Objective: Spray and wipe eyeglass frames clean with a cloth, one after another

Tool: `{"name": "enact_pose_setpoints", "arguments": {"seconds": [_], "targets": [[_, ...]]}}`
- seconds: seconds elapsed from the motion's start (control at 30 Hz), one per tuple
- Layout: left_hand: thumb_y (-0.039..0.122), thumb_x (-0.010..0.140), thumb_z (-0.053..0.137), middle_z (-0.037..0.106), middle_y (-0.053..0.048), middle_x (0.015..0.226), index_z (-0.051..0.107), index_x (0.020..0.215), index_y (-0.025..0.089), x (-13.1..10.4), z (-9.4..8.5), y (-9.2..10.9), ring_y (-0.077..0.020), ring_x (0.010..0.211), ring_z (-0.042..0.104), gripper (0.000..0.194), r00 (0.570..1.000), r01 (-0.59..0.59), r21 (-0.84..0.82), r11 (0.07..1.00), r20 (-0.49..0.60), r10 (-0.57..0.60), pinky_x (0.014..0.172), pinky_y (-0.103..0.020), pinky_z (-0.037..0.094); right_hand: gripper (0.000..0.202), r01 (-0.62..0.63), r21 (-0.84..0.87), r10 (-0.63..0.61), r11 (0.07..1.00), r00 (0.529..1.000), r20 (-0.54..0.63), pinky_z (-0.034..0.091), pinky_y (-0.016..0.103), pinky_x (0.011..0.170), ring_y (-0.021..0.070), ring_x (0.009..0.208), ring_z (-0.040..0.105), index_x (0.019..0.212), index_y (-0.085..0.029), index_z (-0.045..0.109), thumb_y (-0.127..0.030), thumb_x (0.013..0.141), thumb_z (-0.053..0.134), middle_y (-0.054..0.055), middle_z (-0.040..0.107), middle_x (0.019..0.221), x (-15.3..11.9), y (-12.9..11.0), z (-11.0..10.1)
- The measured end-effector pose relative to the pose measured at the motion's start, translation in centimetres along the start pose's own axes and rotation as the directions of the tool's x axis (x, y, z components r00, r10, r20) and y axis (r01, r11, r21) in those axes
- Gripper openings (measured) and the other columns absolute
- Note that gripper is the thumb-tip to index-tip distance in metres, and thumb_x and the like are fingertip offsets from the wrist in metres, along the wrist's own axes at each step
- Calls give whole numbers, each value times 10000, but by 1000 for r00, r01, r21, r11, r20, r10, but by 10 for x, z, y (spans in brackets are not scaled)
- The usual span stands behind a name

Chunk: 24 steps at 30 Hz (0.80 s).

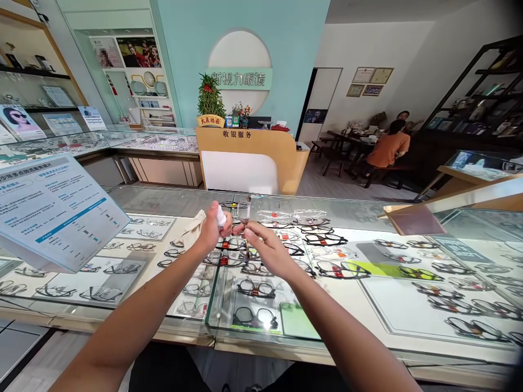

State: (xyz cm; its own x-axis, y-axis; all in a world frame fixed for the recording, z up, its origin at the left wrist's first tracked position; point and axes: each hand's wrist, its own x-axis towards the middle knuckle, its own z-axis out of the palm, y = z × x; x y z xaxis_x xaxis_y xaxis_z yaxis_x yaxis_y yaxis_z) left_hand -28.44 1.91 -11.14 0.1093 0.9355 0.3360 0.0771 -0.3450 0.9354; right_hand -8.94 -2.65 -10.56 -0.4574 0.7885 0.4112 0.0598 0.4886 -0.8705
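Observation:
Above the glass counter, my left hand (213, 227) is wrapped round a small white bottle (221, 218), its top pointing toward the right hand. Close beside it, my right hand (267, 247) pinches a pair of glasses (244, 209) that stands upright on edge between the hands. A beige cloth (192, 231) lies on the counter just left of my left hand. Below and around the hands are rows of eyeglasses, among them a dark pair (256, 288) with a red tag and black frames (324, 239) to the right.
The glass display counter (229, 337) spans the view, with a large printed sign (61, 212) at left. Across the aisle is a wooden cashier desk (249, 141). An angled wooden-edged stand (417, 218) is at right. Two people sit at a table at the back right.

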Motion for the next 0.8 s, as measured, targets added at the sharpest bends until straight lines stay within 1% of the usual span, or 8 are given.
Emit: {"name": "enact_pose_setpoints", "arguments": {"seconds": [0.07,0.13,0.23,0.4,0.57,0.63,0.7,0.8], "targets": [[992,905,149,359,-20,447,406,489,276,-2,1,-6,-163,452,385,867,992,-57,72,996,-108,65,509,-354,334,504,-34,44,32,998,999,39,512,420,1062,274,1153,698,1131,-248,797,-681,1104,541,79,792,1231,-1,0,2],[978,909,249,393,-21,484,439,512,267,-3,1,-11,-170,505,409,837,979,-93,131,987,-171,115,551,-358,338,522,-63,63,59,996,996,68,521,404,1012,258,1083,684,1126,-248,801,-698,1098,539,73,786,1195,-2,-1,5],[946,914,352,414,-21,517,446,531,256,-5,-3,-16,-179,560,413,794,962,-127,238,963,-205,178,579,-356,325,536,-79,77,72,994,994,87,528,395,986,253,1046,667,1119,-252,803,-717,1089,539,64,774,1134,-2,-1,7],[862,935,444,374,-3,520,380,542,246,-8,-7,-14,-162,554,348,733,964,-149,366,919,-153,217,576,-344,249,564,-77,121,64,990,992,113,543,397,989,255,1034,676,1081,-255,805,-756,1067,546,62,771,1081,-1,-2,10],[851,973,346,405,-12,543,377,564,250,-10,-7,-11,-174,564,385,728,957,-173,410,896,-145,251,591,-349,280,543,-86,131,76,988,994,83,548,401,970,248,1004,670,1086,-257,814,-741,1065,567,60,767,1067,0,0,7],[874,965,326,413,-16,537,377,557,252,-11,-5,-10,-177,557,391,745,958,-183,420,889,-127,257,589,-350,292,530,-83,156,79,984,996,34,562,401,949,247,997,679,1103,-260,815,-730,1065,573,66,779,1111,2,3,5],[891,955,316,425,-18,535,399,556,249,-13,-3,-8,-178,554,396,760,960,-199,429,881,-94,263,588,-348,296,530,-78,174,86,982,995,-43,575,399,921,251,999,690,1122,-265,815,-730,1064,568,76,789,1130,3,8,3],[890,937,360,412,-13,526,407,559,244,-17,0,-6,-170,544,380,751,963,-229,451,863,-27,269,584,-343,271,535,-78,213,110,974,984,-141,587,394,871,261,1003,706,1140,-275,814,-743,1050,571,89,800,1123,7,17,2]]}}
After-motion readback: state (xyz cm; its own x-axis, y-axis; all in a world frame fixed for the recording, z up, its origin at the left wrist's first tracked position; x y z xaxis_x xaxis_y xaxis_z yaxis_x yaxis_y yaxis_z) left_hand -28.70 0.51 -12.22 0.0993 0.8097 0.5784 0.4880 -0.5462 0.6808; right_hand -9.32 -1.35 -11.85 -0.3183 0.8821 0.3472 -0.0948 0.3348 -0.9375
